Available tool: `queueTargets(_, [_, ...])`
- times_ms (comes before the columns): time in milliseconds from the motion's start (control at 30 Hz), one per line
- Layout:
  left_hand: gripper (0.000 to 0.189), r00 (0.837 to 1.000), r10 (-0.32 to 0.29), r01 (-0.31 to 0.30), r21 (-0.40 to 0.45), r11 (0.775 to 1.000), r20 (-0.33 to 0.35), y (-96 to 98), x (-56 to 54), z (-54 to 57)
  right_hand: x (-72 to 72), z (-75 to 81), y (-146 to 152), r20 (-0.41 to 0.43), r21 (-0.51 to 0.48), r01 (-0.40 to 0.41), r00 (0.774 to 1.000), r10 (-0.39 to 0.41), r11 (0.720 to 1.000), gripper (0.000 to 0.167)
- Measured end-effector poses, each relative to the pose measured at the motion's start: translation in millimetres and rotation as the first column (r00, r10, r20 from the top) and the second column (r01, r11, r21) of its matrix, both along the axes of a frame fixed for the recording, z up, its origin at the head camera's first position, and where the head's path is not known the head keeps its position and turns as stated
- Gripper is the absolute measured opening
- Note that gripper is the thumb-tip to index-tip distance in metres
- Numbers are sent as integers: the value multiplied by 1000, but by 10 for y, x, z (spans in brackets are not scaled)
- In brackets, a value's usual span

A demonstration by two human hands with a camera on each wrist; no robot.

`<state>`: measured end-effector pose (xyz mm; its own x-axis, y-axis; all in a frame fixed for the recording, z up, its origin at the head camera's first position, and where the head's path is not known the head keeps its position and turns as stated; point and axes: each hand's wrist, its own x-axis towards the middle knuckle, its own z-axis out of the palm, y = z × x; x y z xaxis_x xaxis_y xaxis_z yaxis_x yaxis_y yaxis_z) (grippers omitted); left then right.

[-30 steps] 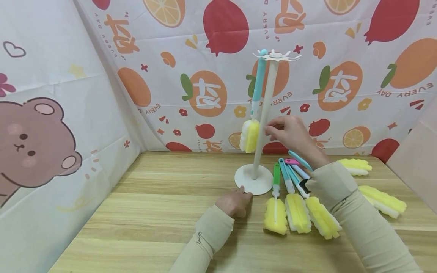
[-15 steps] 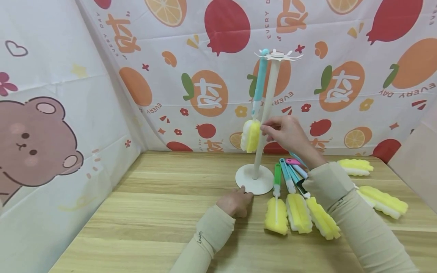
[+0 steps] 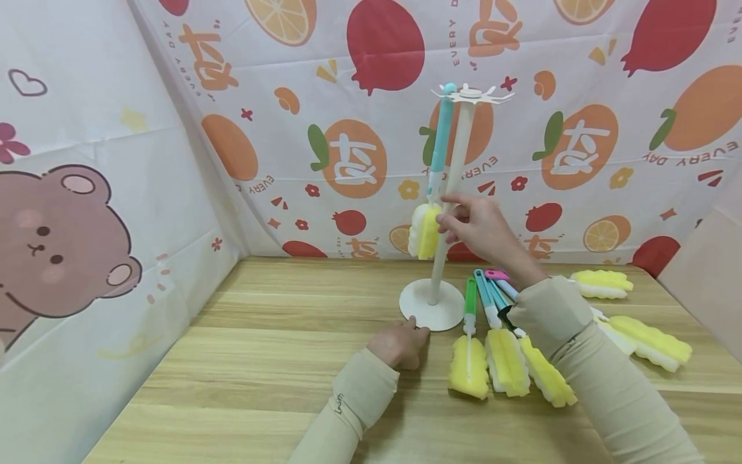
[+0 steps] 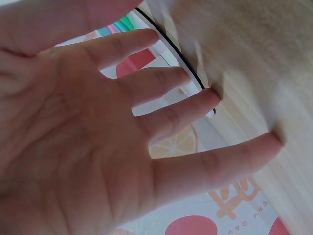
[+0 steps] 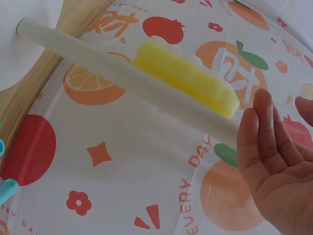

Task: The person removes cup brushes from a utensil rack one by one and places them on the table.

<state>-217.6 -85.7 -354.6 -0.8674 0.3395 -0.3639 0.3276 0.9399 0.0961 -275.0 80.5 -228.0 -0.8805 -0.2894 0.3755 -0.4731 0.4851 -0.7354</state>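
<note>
A white rack point(image 3: 462, 138) stands upright, with a round base point(image 3: 423, 306) and a ring of hooks point(image 3: 471, 96) on top. From one hook hangs a sponge brush point(image 3: 443, 132) with a turquoise handle and yellow-and-white head. My right hand point(image 3: 480, 225) is at the pole beside that brush's head, its fingers slightly bent; in the right wrist view the fingers point(image 5: 264, 125) overlap the pole near the sponge and grip nothing. My left hand point(image 3: 400, 345) is low at the base's front edge. Its fingers point(image 4: 181, 117) are spread and straight in the left wrist view, fingertips right at the base rim and tabletop.
Right of the base lie several sponge brushes, among them a green-handled brush point(image 3: 468, 361) and a turquoise-handled brush point(image 3: 506, 364). A pink handle end point(image 3: 496, 275) shows behind. More sponge heads point(image 3: 652, 341) lie farther right, partly behind my right sleeve. A fruit-print cloth point(image 3: 261, 212) backs the table.
My right hand has moved slightly left, past the pole toward the hanging brush, and its forefinger has lifted. The left hand and rack look unchanged.
</note>
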Motion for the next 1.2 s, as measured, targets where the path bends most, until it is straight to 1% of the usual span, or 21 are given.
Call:
queueTargets(233, [55, 1000, 12, -12, 4, 1000, 9, 4, -1, 1, 18, 1, -78, -6, 5, -28, 1000, 28, 1000, 60])
queueTargets(367, [56, 1000, 9, -9, 7, 1000, 6, 9, -3, -8, 19, -2, -133, 11, -2, -37, 999, 37, 999, 68])
queueTargets(667, [56, 1000, -6, 6, -3, 1000, -10, 11, -7, -18, 16, -34, -186, 34, -12, -23, 999, 23, 1000, 77])
queueTargets(767, [56, 1000, -10, 9, -5, 1000, -11, 12, -4, -9, 18, -39, -227, 41, -24, -43, 998, 44, 999, 83])
queueTargets(933, [57, 1000, -12, 12, -9, 1000, -16, 10, -6, -2, 14, -73, -321, 83, -23, -77, 993, 78, 997, 98])
queueTargets(1000, [58, 1000, -14, 14, -11, 1000, -20, 12, -8, -3, 18, -81, -348, 94, -27, -78, 992, 80, 997, 100])
queueTargets(1200, [59, 1000, -3, 3, -7, 1000, -11, 8, -3, -10, 6, -82, -393, 87, -57, -61, 994, 66, 996, 101])
